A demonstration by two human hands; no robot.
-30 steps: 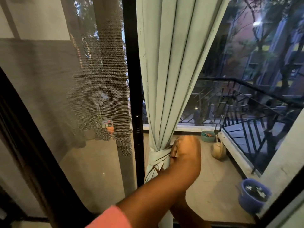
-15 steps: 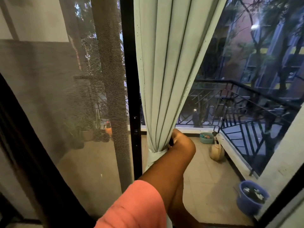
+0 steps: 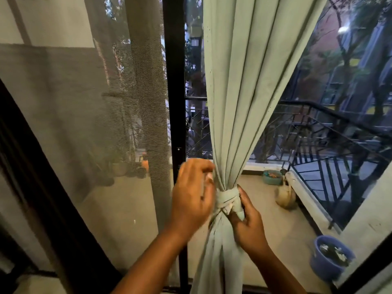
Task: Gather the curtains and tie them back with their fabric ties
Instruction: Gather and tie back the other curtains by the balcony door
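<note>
**Tie's on, both hands out front now**

A second ago one arm blocked the knot; now it's uncovered, so the curtain [image 3: 239, 102] at frame centre looks bunched and wrapped by its fabric tie [image 3: 227, 198]. Right hand [image 3: 247, 221] has fingers curled, pinching the tie's tail. Left hand [image 3: 192, 198] is blurry, fingers loosely spread beside the knot, holding nothing I can see.

My curtain [image 3: 244, 81] is matt, pale cloth — its tie [image 3: 227, 197] the same; the screen [image 3: 95, 124] fine mesh, frame [image 3: 175, 81] smooth black.
</note>
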